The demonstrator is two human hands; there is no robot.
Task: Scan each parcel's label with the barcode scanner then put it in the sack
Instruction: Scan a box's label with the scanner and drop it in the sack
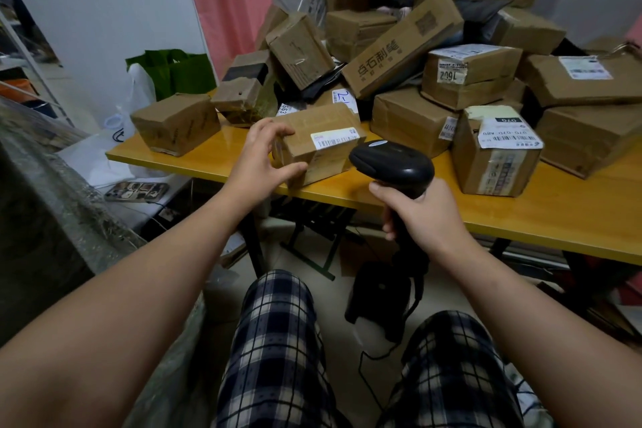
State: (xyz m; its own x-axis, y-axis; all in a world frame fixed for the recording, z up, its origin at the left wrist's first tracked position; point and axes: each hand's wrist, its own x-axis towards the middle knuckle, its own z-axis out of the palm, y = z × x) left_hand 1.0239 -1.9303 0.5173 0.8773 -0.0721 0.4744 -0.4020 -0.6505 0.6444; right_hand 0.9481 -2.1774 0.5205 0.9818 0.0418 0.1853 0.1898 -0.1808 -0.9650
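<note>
A small brown cardboard parcel point(323, 153) lies near the front edge of the yellow table point(542, 215), its white barcode label point(335, 138) facing up. My left hand point(264, 153) grips the parcel's left end, fingers over the top and thumb on the front. In my right hand point(417, 212) is the black barcode scanner point(392, 163), held by its handle, with its head just right of the label and pointing at it. A translucent sack point(69, 219) sits at the left; its opening is not clear.
A tall heap of cardboard parcels point(434, 45) covers the back and right of the table. One separate box point(177, 122) sits at the left corner. The scanner's black stand point(382, 295) and cable are on the floor between my knees. A phone point(137, 191) lies lower left.
</note>
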